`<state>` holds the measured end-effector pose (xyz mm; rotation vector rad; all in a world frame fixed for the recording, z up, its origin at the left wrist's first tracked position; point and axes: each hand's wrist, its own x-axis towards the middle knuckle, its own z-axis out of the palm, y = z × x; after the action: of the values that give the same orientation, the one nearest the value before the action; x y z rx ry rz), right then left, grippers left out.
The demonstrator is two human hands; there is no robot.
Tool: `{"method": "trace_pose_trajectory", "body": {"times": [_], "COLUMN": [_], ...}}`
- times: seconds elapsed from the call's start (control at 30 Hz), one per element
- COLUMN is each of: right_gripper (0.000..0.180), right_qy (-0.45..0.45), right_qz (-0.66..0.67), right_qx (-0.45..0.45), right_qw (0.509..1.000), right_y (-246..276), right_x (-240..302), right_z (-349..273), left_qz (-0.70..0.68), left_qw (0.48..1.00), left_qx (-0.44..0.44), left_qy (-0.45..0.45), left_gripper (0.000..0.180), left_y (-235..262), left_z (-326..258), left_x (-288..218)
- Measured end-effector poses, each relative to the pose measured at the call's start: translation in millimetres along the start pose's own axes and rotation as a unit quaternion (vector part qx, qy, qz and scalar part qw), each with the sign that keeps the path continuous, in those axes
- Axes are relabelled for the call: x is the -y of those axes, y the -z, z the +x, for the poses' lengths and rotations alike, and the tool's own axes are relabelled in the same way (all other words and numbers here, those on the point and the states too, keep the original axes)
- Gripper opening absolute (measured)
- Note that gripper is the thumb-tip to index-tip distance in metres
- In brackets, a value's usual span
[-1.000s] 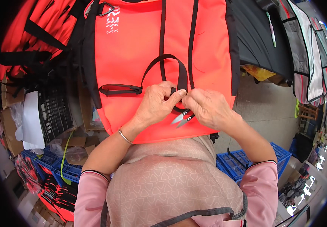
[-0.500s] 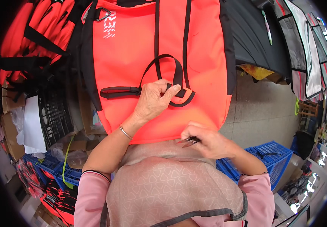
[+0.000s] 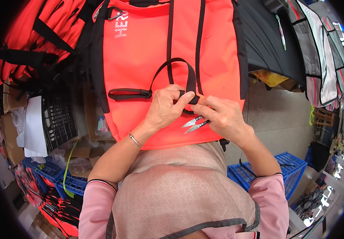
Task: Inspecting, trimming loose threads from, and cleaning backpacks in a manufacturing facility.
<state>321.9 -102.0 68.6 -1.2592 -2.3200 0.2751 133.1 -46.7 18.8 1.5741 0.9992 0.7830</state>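
A bright orange backpack (image 3: 148, 51) with black trim lies flat in front of me. A black webbing strap (image 3: 188, 75) loops across its front. My left hand (image 3: 164, 107) pinches the strap's lower end between thumb and fingers. My right hand (image 3: 224, 117) touches the same strap end with its fingertips and holds small metal thread snips (image 3: 194, 124), blades pointing left toward my left hand. A thin bracelet sits on my left wrist.
More orange bags (image 3: 32, 36) are piled at the far left. A black plastic crate (image 3: 58, 117) and cardboard boxes (image 3: 10, 99) stand at the left, blue crates (image 3: 271, 175) at lower left and right. Dark fabric (image 3: 271, 40) and hanging bags (image 3: 323, 59) lie to the right.
My right hand dropped to my waist half a second ago and has come back up to the strap with the snips. My left hand has kept hold of the strap.
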Motion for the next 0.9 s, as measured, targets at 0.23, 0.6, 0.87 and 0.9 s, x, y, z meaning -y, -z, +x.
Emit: {"method": "trace_pose_trajectory", "body": {"times": [0.23,0.6,0.87,0.9], "right_gripper": [0.016,0.032,0.034,0.034], "right_qy": [0.052,-0.149,-0.119,-0.120], "right_qz": [-0.074,0.282,0.290,0.289], "right_qx": [0.018,0.099,0.102,0.101], "right_qw": [0.996,0.943,0.944,0.944], "right_y": [-5.7,-33.6,6.9,5.2], "right_x": [-3.0,46.1,24.0,21.1], "right_z": [7.0,-21.6,-29.9,-27.1], "left_qz": [0.049,0.029,-0.019,-0.004], "left_qw": [0.997,0.999,0.999,1.000], "left_qx": [0.045,0.006,0.003,0.009], "left_qy": [0.032,0.011,0.026,0.026], "left_gripper": [0.025,0.031,0.034,0.034], "left_y": [5.9,-2.0,1.6,2.0], "left_z": [1.7,5.2,1.5,2.1], "left_x": [-7.2,12.4,7.0,7.7]}}
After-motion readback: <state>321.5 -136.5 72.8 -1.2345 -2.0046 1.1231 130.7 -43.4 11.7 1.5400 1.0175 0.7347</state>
